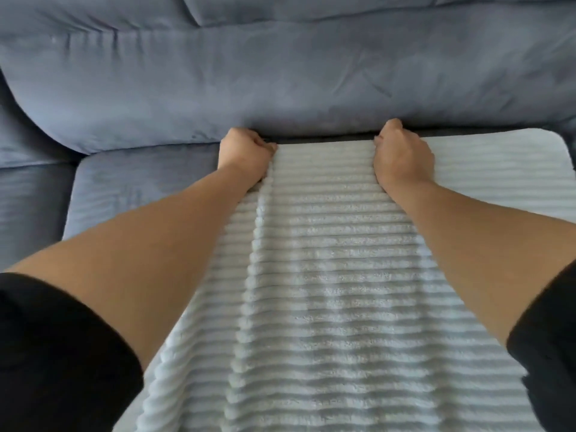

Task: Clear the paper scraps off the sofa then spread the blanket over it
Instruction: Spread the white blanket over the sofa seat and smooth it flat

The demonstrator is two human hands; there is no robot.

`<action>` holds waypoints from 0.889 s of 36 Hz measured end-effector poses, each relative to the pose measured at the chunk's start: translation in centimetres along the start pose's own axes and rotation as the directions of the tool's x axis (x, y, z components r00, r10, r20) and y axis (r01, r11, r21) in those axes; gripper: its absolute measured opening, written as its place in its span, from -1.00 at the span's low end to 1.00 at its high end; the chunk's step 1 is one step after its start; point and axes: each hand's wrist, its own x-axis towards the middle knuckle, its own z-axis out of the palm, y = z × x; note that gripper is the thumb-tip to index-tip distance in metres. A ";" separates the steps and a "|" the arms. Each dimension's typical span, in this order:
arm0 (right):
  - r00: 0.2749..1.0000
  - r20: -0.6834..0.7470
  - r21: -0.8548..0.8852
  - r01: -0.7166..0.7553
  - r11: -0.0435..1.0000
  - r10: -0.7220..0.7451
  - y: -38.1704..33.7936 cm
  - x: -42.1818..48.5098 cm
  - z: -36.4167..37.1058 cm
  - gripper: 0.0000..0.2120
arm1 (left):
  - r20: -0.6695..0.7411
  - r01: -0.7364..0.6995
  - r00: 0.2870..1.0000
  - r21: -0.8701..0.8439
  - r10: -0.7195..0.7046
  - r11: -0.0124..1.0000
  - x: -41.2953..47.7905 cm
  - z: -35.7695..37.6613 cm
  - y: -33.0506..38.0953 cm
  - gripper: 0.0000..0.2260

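A pale, ribbed plush blanket [327, 275] lies over the seat of the blue-grey sofa [134, 185], running from the gap under the backrest down to the bottom of the view. My left hand [246, 154] is closed on the blanket's far edge at its left corner. My right hand [402, 157] grips the same far edge further right, knuckles against the backrest. A lengthwise fold runs down the blanket below my left hand. No paper scraps show.
The backrest cushion [280, 79] rises just behind both hands. Bare seat cushion lies left of the blanket, and a second seat section [28, 207] sits at the far left. The blanket's rounded far-right corner [551, 141] rests flat on the seat.
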 end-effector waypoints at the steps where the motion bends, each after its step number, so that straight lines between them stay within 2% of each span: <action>1: 1.000 0.001 0.005 -0.026 1.000 0.026 -0.5 -0.1 -0.3 -0.77 | 0.002 -0.004 1.000 -0.001 0.004 1.000 -0.1 0.0 0.0 -0.76; 3: 1.000 0.022 0.062 -0.013 0.998 0.012 -2.7 -0.5 -0.6 -0.77 | 0.002 -0.017 1.000 0.005 0.017 1.000 0.1 0.1 -0.1 -0.74; 6: 0.981 0.146 0.215 0.095 0.972 -0.128 -8.3 -1.4 0.6 -0.79 | -0.010 -0.046 0.999 0.020 0.046 0.999 -0.2 0.0 -0.3 -0.71; 8: 0.973 0.209 0.213 0.052 0.976 -0.097 -11.0 -1.9 1.7 -0.78 | 0.005 -0.057 0.998 -0.012 0.057 0.998 -0.3 -0.2 -0.2 -0.70; 10: 0.978 0.201 0.189 0.023 0.982 -0.061 -12.1 -2.2 2.8 -0.76 | 0.053 -0.032 0.998 -0.053 0.034 0.998 -0.6 -0.8 0.1 -0.71; 12: 0.982 0.173 0.181 0.041 0.983 -0.073 -11.8 -2.4 3.5 -0.78 | 0.188 0.018 0.982 -0.022 -0.013 1.000 -0.5 -2.2 0.3 -0.73; 15: 0.972 0.209 0.200 0.067 0.978 -0.109 -11.0 -2.1 3.7 -0.84 | 0.412 0.141 0.902 -0.003 -0.127 0.990 0.2 -5.5 -0.6 -0.72; 18: 0.974 0.197 0.232 0.064 0.970 -0.112 -10.9 -2.2 3.6 -0.87 | 0.506 0.265 0.842 -0.083 -0.188 0.961 0.8 -8.9 -2.5 -0.80; 19: 0.979 0.178 0.234 0.061 0.970 -0.104 -10.9 -2.4 3.6 -0.87 | 0.567 0.323 0.796 -0.101 -0.213 0.941 0.7 -9.7 -3.0 -0.83; 22: 0.986 0.142 0.212 0.058 0.976 -0.089 -11.0 -2.9 4.0 -0.91 | 0.794 0.537 0.560 -0.132 -0.235 0.833 0.0 -11.1 -4.3 -0.90; 23: 0.987 0.134 0.205 0.060 0.977 -0.089 -11.0 -2.9 4.1 -0.92 | 0.825 0.558 0.523 -0.141 -0.215 0.818 -0.2 -11.4 -4.6 -0.88; 24: 0.989 0.119 0.202 0.067 0.977 -0.093 -10.9 -2.9 4.1 -0.92 | 0.828 0.543 0.525 -0.150 -0.195 0.827 -0.2 -11.6 -4.8 -0.87; 25: 0.990 0.097 0.203 0.080 0.976 -0.101 -11.0 -3.0 4.2 -0.92 | 0.800 0.493 0.572 -0.156 -0.183 0.856 0.1 -11.6 -5.0 -0.87; 27: 0.993 0.041 0.203 0.103 0.974 -0.114 -11.1 -3.2 4.4 -0.91 | 0.629 0.249 0.763 -0.071 -0.151 0.966 1.2 -11.5 -5.0 -0.81; 28: 0.993 0.015 0.195 0.109 0.975 -0.114 -11.1 -3.3 4.5 -0.90 | 0.507 0.089 0.856 0.050 -0.101 0.995 2.0 -11.5 -4.7 -0.77; 29: 0.994 -0.004 0.179 0.112 0.978 -0.113 -11.1 -3.4 4.7 -0.90 | 0.403 -0.062 0.915 0.197 -0.023 0.978 2.8 -11.1 -4.5 -0.74; 30: 0.993 -0.020 0.164 0.114 0.980 -0.112 -11.1 -3.4 4.8 -0.90 | 0.333 -0.176 0.941 0.334 0.059 0.926 3.3 -10.7 -4.3 -0.75; 32: 0.992 -0.042 0.150 0.120 0.981 -0.115 -11.2 -3.3 5.0 -0.90 | 0.257 -0.276 0.952 0.491 0.165 0.826 3.7 -9.3 -4.7 -0.76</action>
